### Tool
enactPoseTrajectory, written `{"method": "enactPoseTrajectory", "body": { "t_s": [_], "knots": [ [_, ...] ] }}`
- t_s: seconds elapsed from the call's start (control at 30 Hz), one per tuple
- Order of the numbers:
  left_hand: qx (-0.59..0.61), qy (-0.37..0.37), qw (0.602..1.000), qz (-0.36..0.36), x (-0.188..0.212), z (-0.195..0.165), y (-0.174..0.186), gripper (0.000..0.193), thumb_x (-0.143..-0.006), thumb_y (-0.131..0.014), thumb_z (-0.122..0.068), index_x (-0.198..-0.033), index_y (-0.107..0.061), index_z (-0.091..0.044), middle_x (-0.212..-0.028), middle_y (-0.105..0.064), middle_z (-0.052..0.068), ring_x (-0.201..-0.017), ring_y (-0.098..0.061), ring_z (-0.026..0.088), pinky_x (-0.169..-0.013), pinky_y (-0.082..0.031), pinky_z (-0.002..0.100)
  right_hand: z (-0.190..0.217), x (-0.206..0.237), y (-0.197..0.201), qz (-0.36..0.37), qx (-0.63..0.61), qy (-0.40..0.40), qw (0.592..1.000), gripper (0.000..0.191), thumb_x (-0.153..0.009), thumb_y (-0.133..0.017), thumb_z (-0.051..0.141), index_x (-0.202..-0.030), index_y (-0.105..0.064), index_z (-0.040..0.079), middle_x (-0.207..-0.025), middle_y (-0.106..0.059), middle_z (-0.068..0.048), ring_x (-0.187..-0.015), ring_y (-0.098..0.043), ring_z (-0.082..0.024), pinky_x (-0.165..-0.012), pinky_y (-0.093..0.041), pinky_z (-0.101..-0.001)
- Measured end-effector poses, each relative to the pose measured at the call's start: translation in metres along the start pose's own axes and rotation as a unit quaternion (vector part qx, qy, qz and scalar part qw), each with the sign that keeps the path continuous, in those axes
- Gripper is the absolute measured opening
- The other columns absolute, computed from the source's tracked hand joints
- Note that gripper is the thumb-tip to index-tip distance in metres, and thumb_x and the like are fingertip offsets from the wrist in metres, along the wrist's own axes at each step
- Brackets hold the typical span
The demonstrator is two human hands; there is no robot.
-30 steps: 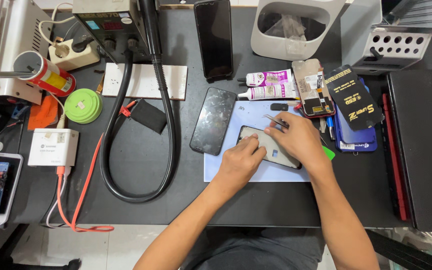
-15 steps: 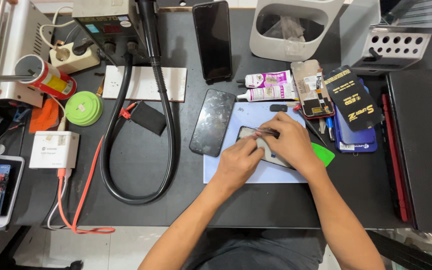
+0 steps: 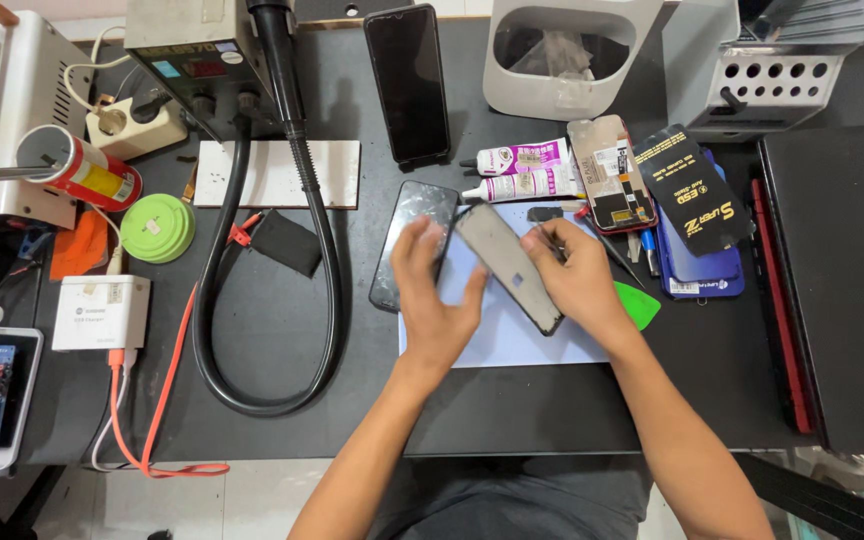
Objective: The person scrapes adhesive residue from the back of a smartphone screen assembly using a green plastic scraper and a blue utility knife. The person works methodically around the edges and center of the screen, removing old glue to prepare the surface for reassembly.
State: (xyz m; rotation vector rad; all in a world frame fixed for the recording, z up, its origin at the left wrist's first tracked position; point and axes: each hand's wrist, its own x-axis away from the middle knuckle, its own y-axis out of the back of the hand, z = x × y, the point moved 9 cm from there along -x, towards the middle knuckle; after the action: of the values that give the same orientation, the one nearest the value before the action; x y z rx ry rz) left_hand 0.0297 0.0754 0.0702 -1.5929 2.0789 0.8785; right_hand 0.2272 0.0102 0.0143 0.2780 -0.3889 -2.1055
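My right hand [image 3: 582, 283] holds a dark phone screen panel [image 3: 507, 265] lifted and tilted above a pale blue work mat [image 3: 512, 335]. My left hand [image 3: 432, 290] is open with fingers spread, just left of the panel, its fingertips near the panel's edge. Under the left hand's fingers lies a black phone [image 3: 412, 245] flat on the table. A green plastic pick [image 3: 637, 305] rests on the mat beside my right wrist.
Two glue tubes [image 3: 517, 172], a phone board [image 3: 612, 172] and dark packets [image 3: 692, 205] lie behind the mat. Another phone [image 3: 408, 82] lies further back. A black hose [image 3: 282, 250] loops at left, near a green disc [image 3: 157, 228], white box [image 3: 100, 312] and red cable [image 3: 167, 390].
The panel lay flat on the mat under both hands; now my right hand has lifted and tilted it, and my left hand has come off it and spread open.
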Motion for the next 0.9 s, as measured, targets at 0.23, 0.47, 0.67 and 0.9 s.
{"method": "enactPoseTrajectory", "body": {
  "t_s": [0.23,0.47,0.67,0.9],
  "knots": [
    [0.473,0.454,0.751,0.082,0.011,0.076,-0.071,0.071,-0.101,-0.057,-0.029,-0.164,-0.027,-0.015,-0.133,-0.059,0.014,-0.116,-0.06,0.022,-0.094,-0.052,0.031,0.0,0.002,0.005,-0.069,0.047,0.013,0.996,0.022,-0.101,-0.065,0.019,-0.105,-0.064,-0.002,-0.088,-0.07,-0.01,-0.079,-0.064,-0.013,-0.073,-0.051,-0.0285],
    [0.405,0.428,0.804,0.085,-0.003,0.089,-0.079,0.064,-0.095,-0.065,-0.009,-0.154,-0.039,-0.01,-0.102,-0.072,0.01,-0.091,-0.067,0.013,-0.08,-0.054,0.028,0.022,0.013,0.032,-0.126,0.135,0.099,0.978,0.017,-0.1,-0.067,0.015,-0.108,-0.066,0.0,-0.103,-0.064,-0.015,-0.085,-0.064,-0.027,-0.07,-0.055,-0.0356],
    [0.433,0.446,0.781,0.059,-0.004,0.101,-0.059,0.048,-0.095,-0.067,-0.007,-0.141,-0.055,0.001,-0.109,-0.071,0.009,-0.096,-0.068,0.014,-0.085,-0.055,0.028,0.027,0.016,0.047,-0.122,0.25,0.069,0.958,0.03,-0.092,-0.072,0.014,-0.12,-0.069,0.004,-0.093,-0.064,-0.013,-0.081,-0.064,-0.03,-0.072,-0.051,-0.0414],
    [0.431,0.458,0.775,0.064,-0.001,0.091,-0.059,0.046,-0.092,-0.071,-0.011,-0.135,-0.06,0.002,-0.111,-0.072,0.01,-0.096,-0.069,0.015,-0.084,-0.058,0.03,0.014,0.014,0.04,-0.07,0.299,-0.01,0.952,0.04,-0.083,-0.082,0.026,-0.117,-0.071,0.006,-0.077,-0.066,-0.008,-0.074,-0.065,-0.03,-0.067,-0.051,-0.0425]
  ]
}}
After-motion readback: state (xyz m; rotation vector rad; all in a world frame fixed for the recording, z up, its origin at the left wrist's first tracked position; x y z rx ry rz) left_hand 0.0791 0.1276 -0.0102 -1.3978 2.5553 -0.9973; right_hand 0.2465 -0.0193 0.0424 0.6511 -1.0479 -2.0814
